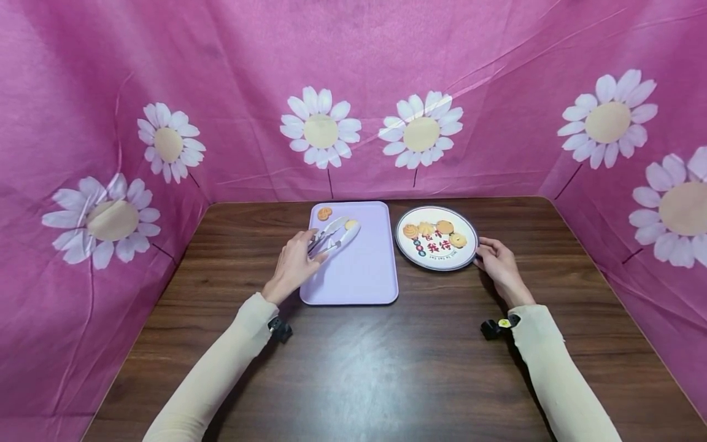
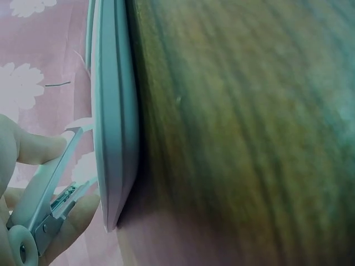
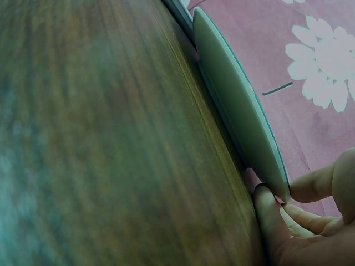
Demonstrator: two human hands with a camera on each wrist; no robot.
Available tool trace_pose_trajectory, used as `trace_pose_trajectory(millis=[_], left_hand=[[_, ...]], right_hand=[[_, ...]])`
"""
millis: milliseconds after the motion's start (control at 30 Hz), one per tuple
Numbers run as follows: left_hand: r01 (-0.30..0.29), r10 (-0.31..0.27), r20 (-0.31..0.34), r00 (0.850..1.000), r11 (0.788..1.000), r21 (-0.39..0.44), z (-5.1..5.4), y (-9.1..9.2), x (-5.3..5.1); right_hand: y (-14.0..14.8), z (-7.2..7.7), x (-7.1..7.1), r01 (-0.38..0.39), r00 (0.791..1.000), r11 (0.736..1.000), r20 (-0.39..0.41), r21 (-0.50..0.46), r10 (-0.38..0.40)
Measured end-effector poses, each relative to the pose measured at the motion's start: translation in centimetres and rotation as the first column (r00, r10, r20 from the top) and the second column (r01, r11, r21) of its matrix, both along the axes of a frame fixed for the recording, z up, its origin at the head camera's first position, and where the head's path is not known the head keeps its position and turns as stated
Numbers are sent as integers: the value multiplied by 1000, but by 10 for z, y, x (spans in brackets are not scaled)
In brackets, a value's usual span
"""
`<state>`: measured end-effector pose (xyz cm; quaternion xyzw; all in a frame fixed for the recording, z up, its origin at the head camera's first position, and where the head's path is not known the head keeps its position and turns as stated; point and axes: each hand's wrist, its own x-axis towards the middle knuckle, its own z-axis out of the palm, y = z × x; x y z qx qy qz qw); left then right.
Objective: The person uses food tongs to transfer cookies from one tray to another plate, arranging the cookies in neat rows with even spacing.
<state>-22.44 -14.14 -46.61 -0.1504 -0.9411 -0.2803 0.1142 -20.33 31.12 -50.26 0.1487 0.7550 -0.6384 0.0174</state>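
Left hand (image 1: 293, 263) clamped on tongs (image 1: 348, 236), tips apart beside cookie (image 1: 351, 224) near tray (image 1: 353, 279)'s far edge; right hand (image 1: 500, 265) pinching plate (image 1: 468, 248)'s right edge. Likely pickup step; next calls for squeezing.

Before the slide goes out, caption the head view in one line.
Over a lilac tray, left hand holds white-tipped tongs at a cookie; right hand grips a plate of four cookies.
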Motion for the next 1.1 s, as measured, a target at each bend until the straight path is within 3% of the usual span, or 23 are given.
trace_pose_trajectory(millis=[667, 1100], left_hand=[[33, -33, -46, 998, 999, 6, 11, 8, 4], [121, -119, -66, 991, 993, 19, 21, 46, 11]], right_hand=[[-1, 1, -1, 9, 1000, 1000, 5, 3, -9], [-1, 0, 0, -1, 1000, 1000, 0, 15, 1]])
